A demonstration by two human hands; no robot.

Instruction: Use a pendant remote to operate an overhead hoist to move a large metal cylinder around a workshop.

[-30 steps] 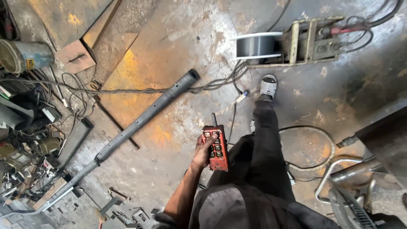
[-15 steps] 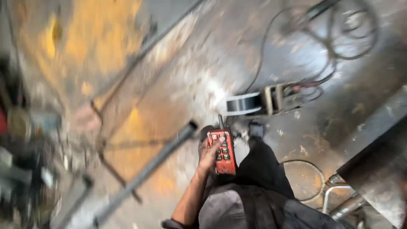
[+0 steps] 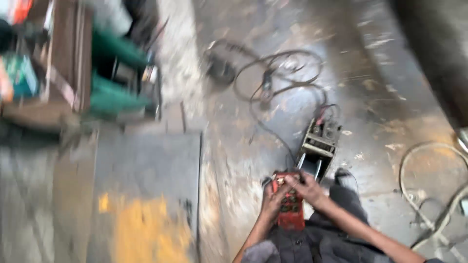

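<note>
I see my left hand (image 3: 271, 198) gripping a red handheld remote (image 3: 290, 207) at 6 o'clock, my right hand (image 3: 306, 187) touching its top. A wire-feeder box (image 3: 319, 146) sits just beyond at 12, cables (image 3: 278, 78) looping above. Everything is motion-blurred.

Wire-feeder unit (image 3: 319, 146) at centre, with looped dark cables (image 3: 278, 78) toward 12 o'clock. Green metal frame (image 3: 114, 80) at 10 o'clock; pale hose (image 3: 419, 195) at 4 o'clock.
</note>
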